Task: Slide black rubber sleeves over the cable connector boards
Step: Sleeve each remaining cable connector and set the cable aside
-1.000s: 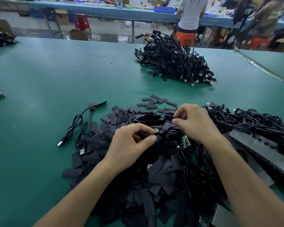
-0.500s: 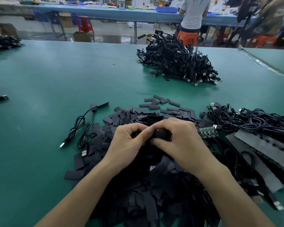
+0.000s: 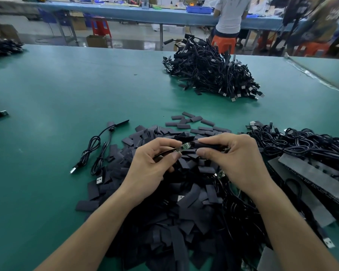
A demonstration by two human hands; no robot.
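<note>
This is a factory assembly floor, with work laid out in bulk. A wide green bench (image 3: 67, 94) carries a heap of cut black sleeves (image 3: 164, 222) at its near edge, a mound of black cables (image 3: 209, 75) toward its far edge and loose cables (image 3: 301, 141) at its right. Beyond the far edge runs a long blue bench (image 3: 125, 14) with a parts bin (image 3: 199, 9) and a person (image 3: 231, 14) at it. Plastic stools (image 3: 100, 26) and cardboard boxes (image 3: 96, 41) stand on the floor there.

The left hand (image 3: 151, 169) pinches a green connector board (image 3: 184, 147) just beside the black sleeve (image 3: 209, 146) the right hand (image 3: 237, 159) grips.
</note>
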